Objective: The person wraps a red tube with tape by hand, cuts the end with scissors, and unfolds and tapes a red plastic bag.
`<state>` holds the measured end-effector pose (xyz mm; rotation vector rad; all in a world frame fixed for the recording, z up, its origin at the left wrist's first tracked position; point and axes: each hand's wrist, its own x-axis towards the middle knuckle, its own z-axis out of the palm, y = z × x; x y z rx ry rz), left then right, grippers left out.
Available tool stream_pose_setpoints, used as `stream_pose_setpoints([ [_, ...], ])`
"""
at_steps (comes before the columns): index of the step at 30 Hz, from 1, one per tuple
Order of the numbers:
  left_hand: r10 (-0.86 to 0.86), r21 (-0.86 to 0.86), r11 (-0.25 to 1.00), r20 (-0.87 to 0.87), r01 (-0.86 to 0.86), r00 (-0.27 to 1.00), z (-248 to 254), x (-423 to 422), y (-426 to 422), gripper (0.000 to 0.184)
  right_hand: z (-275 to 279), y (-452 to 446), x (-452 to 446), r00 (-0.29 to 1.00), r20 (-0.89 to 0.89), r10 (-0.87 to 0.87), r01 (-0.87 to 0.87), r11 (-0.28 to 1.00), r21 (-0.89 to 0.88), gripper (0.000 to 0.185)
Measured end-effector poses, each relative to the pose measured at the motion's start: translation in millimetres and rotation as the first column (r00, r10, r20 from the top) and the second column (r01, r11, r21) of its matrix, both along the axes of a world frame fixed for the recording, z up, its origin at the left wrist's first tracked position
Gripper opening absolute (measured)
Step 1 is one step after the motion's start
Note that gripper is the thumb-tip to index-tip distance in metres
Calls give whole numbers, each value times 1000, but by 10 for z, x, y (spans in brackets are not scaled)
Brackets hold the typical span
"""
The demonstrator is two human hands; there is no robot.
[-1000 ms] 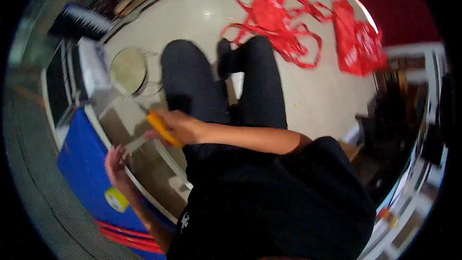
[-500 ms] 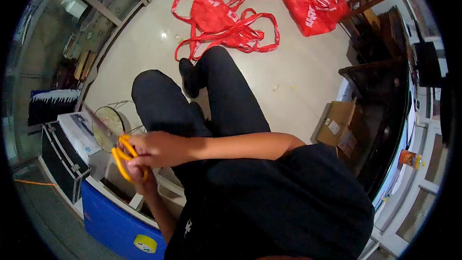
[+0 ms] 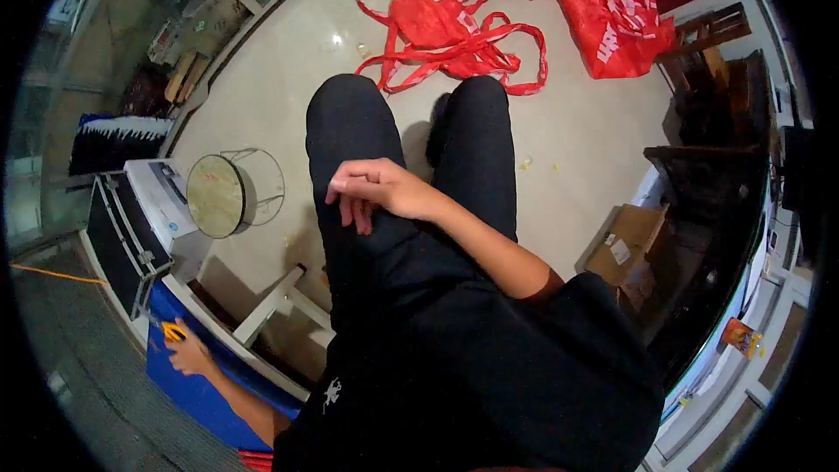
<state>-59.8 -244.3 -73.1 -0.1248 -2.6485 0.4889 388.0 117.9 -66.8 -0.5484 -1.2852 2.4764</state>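
Observation:
A pair of scissors with yellow handles (image 3: 175, 331) is in my left hand (image 3: 190, 356), low on the left over a blue surface (image 3: 179, 376). Its blades point up and left, toward a black case (image 3: 122, 232). Above my dark trousers (image 3: 354, 122) hangs my right hand (image 3: 377, 188). That hand holds nothing; its fingers droop loosely, apart from one another.
Red bags with long straps (image 3: 437, 17) lie on the floor ahead, beside another red bag (image 3: 616, 17). A round-topped stool (image 3: 216, 196) stands left of my knees. At the right are a cardboard box (image 3: 625, 240) and dark furniture (image 3: 712, 162).
My hands were together around the scissors at the left of my lap. Now they are apart: the left has carried the scissors down-left, and the right has come back over my thighs.

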Motion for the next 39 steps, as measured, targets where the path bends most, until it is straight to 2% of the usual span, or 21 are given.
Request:
stream_pose_setpoints([
  [1, 55, 15, 998, -55, -54, 997, -44, -34, -89, 88, -47, 56, 51, 999, 7, -52, 53, 998, -24, 34],
  [4, 165, 95, 975, 308, -203, 937, 183, 26, -48, 86, -296, 213, 223, 982, -37, -183, 179, 980, -89, 34],
  [9, -48, 64, 997, 264, 32, 963, 411, 230, 381, 63, -529, 308, 529, 931, -16, -364, 364, 931, -4, 37],
  [12, -390, 142, 920, 262, 365, 883, 483, 416, 1009, 49, -699, 349, 852, 893, -7, -449, 449, 893, 35, 34],
  [13, -580, 219, 814, 265, 538, 770, 371, 424, 1292, 44, -800, 353, 989, 847, 10, -532, 530, 845, 73, 33],
  [14, -849, 293, 524, 102, 800, 519, -52, 240, 1616, 44, -916, 366, 1100, 791, 22, -612, 607, 788, 109, 32],
  [15, -929, 388, 369, 163, 845, 332, -566, -167, 2103, 41, -1056, 347, 1228, 759, 13, -651, 648, 757, 84, 30],
  [16, -981, 509, 193, 80, 839, 178, -616, 435, 2755, 39, -1142, 318, 1353, 740, -4, -672, 670, 737, 91, 30],
  [18, -995, 829, 39, 86, 558, -57, -22, 2147, 3780, 36, -1186, 280, 1515, 576, 67, -815, 816, 578, 6, 27],
  [19, -986, 882, 20, 96, 470, -137, -222, 2429, 4268, 35, -1091, 304, 1631, 557, 38, -829, 829, 558, 25, 27],
  [21, -862, 778, -279, 56, 564, -503, 243, 3689, 4622, 30, -908, 343, 1844, 513, 61, -856, 856, 516, 27, 26],
  [22, -747, 803, -378, 29, 460, -664, 284, 4116, 4744, 27, -935, 454, 1974, 503, 77, -861, 854, 508, 107, 26],
  [24, -554, 847, -437, 11, 302, -833, 237, 4910, 4855, 21, -887, 817, 2330, 501, 84, -861, 834, 506, 218, 25],
  [26, -359, 903, -361, 97, 234, -928, -178, 5426, 5005, 20, -1071, 1292, 2703, 411, 63, -910, 848, 406, 341, 23],
  [27, -327, 923, -287, 156, 255, -932, -517, 5579, 5022, 20, -1305, 1476, 2786, 217, 89, -972, 912, 234, 338, 23],
  [30, -161, 938, -30, 337, 346, -928, -1229, 5952, 5214, 18, -2732, 1794, 3075, -50, 290, -956, 957, 37, 287, 28],
  [32, -43, 883, -6, 469, 470, -882, -1688, 5977, 5335, 18, -3426, 1802, 3381, 115, 672, -732, 936, 307, 174, 39],
  [35, 153, 762, -234, 642, 604, -751, -1521, 6060, 5512, 18, -4082, 2242, 3924, 141, 649, -747, 777, 490, 395, 78],
  [36, 207, 867, -165, 496, 470, -843, -1321, 6049, 5682, 20, -4264, 2528, 4221, 137, 688, -712, 715, 552, 429, 82],
  [37, 233, 882, 48, 447, 469, -864, -1278, 5939, 5792, 21, -4428, 2824, 4520, 128, 725, -677, 647, 611, 456, 87],
  [39, 262, 745, 405, 462, 531, -847, -1186, 5772, 6124, 24, -5151, 3348, 5268, -89, 770, -632, 404, 684, 608, 87],
])
